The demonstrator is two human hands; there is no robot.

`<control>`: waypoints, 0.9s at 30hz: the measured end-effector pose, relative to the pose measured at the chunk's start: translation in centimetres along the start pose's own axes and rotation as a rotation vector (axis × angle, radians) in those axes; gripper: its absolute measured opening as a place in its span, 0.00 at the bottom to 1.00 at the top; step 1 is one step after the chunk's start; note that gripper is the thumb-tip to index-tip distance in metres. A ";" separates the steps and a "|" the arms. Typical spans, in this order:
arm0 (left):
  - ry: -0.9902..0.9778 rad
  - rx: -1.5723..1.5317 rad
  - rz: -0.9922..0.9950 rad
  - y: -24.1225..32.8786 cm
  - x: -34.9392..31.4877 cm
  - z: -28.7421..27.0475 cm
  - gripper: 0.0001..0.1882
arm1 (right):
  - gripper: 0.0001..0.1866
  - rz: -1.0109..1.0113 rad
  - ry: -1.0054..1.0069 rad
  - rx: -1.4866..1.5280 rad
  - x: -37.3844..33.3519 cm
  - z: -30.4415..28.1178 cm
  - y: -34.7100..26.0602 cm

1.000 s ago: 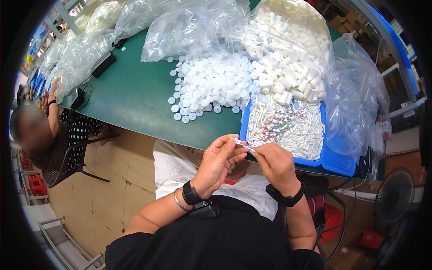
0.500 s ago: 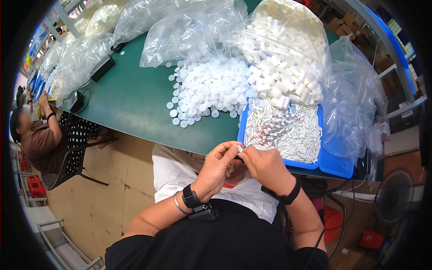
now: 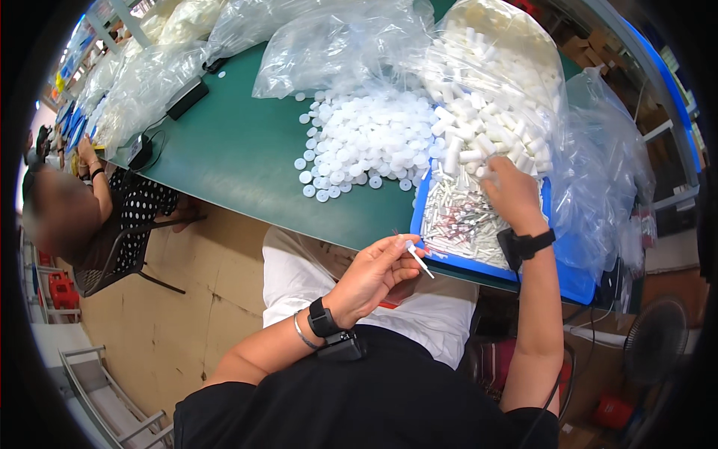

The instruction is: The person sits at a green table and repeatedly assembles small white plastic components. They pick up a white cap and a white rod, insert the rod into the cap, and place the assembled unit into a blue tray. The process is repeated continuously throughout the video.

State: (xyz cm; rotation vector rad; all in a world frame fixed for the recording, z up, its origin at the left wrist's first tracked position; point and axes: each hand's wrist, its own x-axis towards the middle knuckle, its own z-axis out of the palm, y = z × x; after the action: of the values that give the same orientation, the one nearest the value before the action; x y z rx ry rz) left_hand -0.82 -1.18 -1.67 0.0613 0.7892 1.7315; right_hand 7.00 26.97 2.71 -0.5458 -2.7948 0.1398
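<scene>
Workshop, tan floor, green tabletop running across the view.

Nearest: left hand, just off the tabletop's near edge, over the lap. Thumb and fingers pinched on a thin white rod; rod's wider end is at the fingertips, free end slants down and to the right. Right hand is well apart from the left, reaching over the tray, fingers bent, fingertips at the near edge of the cylinders. Can't tell whether they're gripping one; fingers hide the contact.

Blue tray sits at the near edge, right of the left hand. Loaded with loose short white sticks, some reddish and dark bits mixed in.

Behind the tray: heap of white cylinders, partly inside a clear bag. Left of that, pile of translucent discs, a few strays at its left side. Crumpled plastic lies behind the discs.

Farther left: black box on the tabletop, co-worker seated on a chair.
</scene>
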 end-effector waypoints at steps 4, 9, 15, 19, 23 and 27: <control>-0.060 0.010 0.056 0.4 0.0 -0.1 0.21 | 0.12 0.185 0.051 0.322 -1.6 -2.2 -1.8; -0.122 0.118 0.165 1.1 -0.1 1.3 0.19 | 0.10 -0.003 -0.018 0.639 -7.2 -2.1 -7.3; -0.142 0.290 0.117 0.3 -0.3 1.6 0.17 | 0.11 0.361 -0.251 1.219 -10.9 -2.1 -10.9; -0.095 0.258 0.028 0.1 -0.2 1.5 0.17 | 0.11 0.405 -0.237 1.313 -12.3 -1.2 -10.5; -0.090 0.171 -0.039 0.0 -0.1 1.4 0.16 | 0.11 0.448 -0.232 1.425 -12.8 -0.7 -10.1; -0.108 0.356 0.043 -0.6 -0.6 0.9 0.14 | 0.11 0.624 -0.368 1.773 -12.4 -0.7 -9.2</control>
State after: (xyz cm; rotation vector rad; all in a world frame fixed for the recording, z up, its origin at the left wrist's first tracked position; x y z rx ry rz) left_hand 0.27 -1.20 -1.16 0.4126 1.0129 1.5948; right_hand 14.92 13.76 1.45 -0.7574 -1.4933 2.5124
